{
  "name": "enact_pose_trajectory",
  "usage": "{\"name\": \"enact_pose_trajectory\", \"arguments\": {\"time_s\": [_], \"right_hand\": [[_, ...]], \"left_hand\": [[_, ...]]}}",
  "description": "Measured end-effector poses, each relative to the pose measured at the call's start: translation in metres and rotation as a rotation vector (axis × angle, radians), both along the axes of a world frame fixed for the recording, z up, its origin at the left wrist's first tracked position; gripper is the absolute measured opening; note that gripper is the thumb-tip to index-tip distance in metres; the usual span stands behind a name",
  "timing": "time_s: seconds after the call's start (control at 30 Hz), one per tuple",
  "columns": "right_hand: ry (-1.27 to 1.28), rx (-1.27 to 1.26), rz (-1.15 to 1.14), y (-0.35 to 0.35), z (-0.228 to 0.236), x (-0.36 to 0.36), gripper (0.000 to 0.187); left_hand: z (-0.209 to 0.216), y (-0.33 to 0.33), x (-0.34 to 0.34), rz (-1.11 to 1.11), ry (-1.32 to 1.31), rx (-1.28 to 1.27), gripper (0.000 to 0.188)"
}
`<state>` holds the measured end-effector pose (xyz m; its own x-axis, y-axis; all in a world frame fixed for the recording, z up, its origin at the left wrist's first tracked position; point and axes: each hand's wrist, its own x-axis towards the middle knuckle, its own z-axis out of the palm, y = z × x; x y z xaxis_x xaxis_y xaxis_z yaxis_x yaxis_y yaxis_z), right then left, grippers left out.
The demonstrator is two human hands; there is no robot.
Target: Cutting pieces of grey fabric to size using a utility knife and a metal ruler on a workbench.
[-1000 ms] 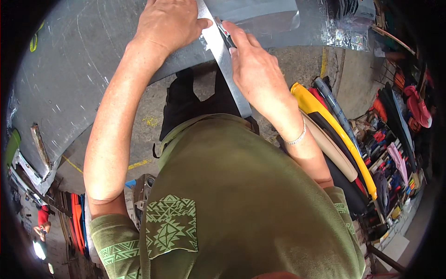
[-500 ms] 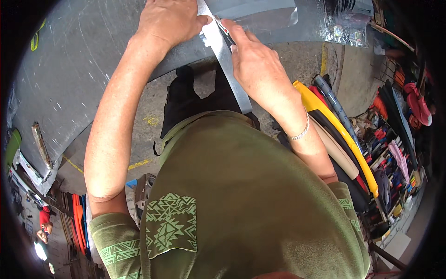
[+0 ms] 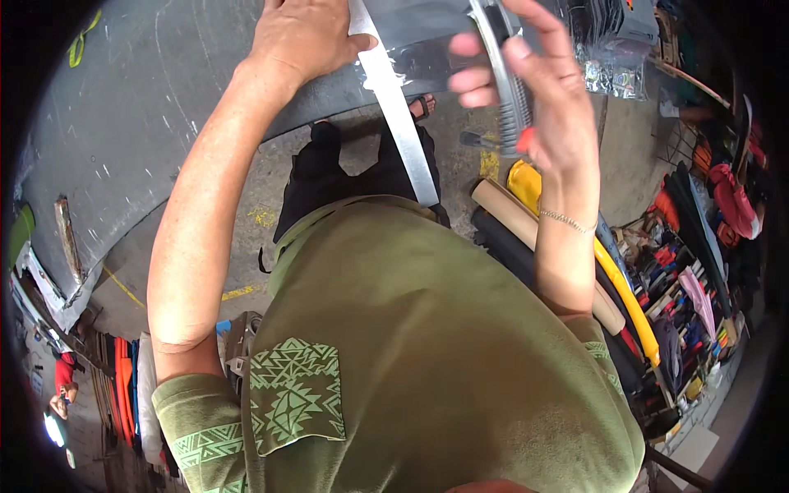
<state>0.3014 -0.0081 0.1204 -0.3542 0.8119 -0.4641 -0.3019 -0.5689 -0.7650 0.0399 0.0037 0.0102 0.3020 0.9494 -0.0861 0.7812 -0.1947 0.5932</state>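
Note:
My left hand (image 3: 302, 37) lies pressed down at the top of the view, its thumb stretched onto a long metal ruler (image 3: 400, 123); its other fingertips run out of the picture. The ruler slants across the grey work table (image 3: 123, 107), and its near end juts past the edge toward my waist. Under and beside it is a clear plastic sheet (image 3: 436, 53). My right hand (image 3: 551, 90) is raised to the right of the ruler, apart from it. Its fingers are around a utility knife (image 3: 511, 99) with a silver body, dark ribbed grip and orange-red part; motion blurs it.
Clear plastic packets (image 3: 612, 78) lie at the table's right end. Rolls of material, one yellow (image 3: 629, 287) and one tan (image 3: 509, 209), lean at my right beside a crowded shelf of rolls and cloth. A person in red (image 3: 64, 378) is far off at lower left.
My right hand has lifted away from the ruler's edge, moving right and up toward me with the knife. My left hand and the ruler have stayed nearly in place.

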Motion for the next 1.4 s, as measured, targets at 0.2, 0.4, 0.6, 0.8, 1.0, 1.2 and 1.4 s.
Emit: {"name": "enact_pose_trajectory", "arguments": {"time_s": [0.2, 0.4, 0.6, 0.8, 1.0, 1.2, 1.4], "right_hand": [[0.357, 0.032, -0.119, 0.039, -0.031, 0.021, 0.040], [0.417, 0.100, 0.055, 0.039, -0.028, 0.027, 0.062], [-0.860, 0.385, 0.221, 0.064, -0.008, -0.007, 0.022], [-0.349, 0.707, 0.138, 0.079, -0.032, -0.056, 0.036], [-0.040, 0.332, 0.136, 0.099, -0.092, -0.112, 0.069], [-0.075, 0.331, 0.135, 0.101, -0.118, -0.128, 0.058], [-0.507, 0.055, 0.041, 0.096, -0.087, -0.147, 0.056]], "left_hand": [[0.058, 0.016, 0.034, 0.074, 0.540, -0.270, 0.103], [0.053, 0.015, 0.034, 0.063, 0.581, -0.262, 0.108], [0.055, 0.017, 0.034, 0.077, 0.615, -0.274, 0.109], [0.054, 0.017, 0.035, 0.092, 0.599, -0.265, 0.111], [0.055, 0.019, 0.037, 0.087, 0.574, -0.266, 0.112], [0.052, 0.018, 0.034, 0.107, 0.524, -0.237, 0.111], [0.054, 0.016, 0.033, 0.116, 0.520, -0.245, 0.110]]}}
